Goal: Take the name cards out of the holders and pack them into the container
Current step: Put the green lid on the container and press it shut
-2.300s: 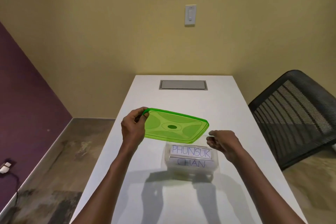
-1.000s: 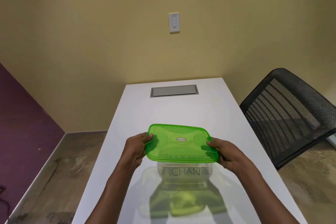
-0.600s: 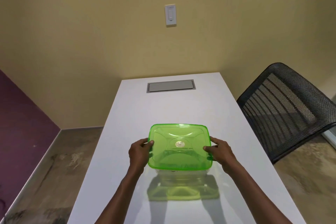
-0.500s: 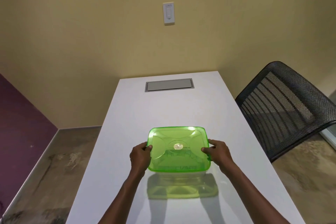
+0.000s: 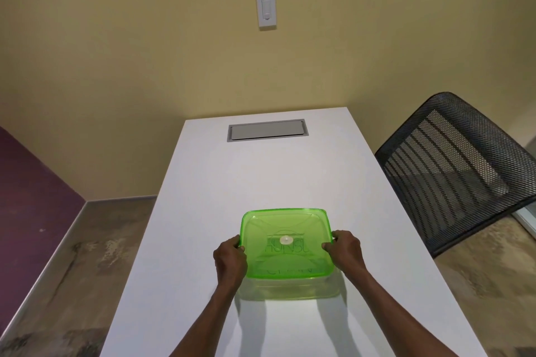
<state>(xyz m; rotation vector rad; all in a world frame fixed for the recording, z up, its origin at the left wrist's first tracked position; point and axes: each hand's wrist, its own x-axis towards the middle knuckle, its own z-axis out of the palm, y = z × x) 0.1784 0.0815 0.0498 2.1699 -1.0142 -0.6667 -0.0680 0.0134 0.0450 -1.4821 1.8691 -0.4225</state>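
A translucent green lid (image 5: 285, 229) lies flat on top of the clear plastic container (image 5: 290, 288), which stands on the white table (image 5: 261, 177). Through the lid I read faint handwritten letters of the name cards (image 5: 287, 249) inside. My left hand (image 5: 230, 259) grips the lid's left edge, thumb on top. On the opposite side my right hand (image 5: 343, 249) holds the right edge the same way. No card holders are in view.
A grey cable hatch (image 5: 267, 130) is set into the table's far end. A black mesh chair (image 5: 458, 168) stands close to the table's right edge. A wall switch (image 5: 266, 10) is on the yellow wall ahead.
The lid was in my left hand alone, tilted above the open container. Both hands then brought it down, and it now lies level on the container.
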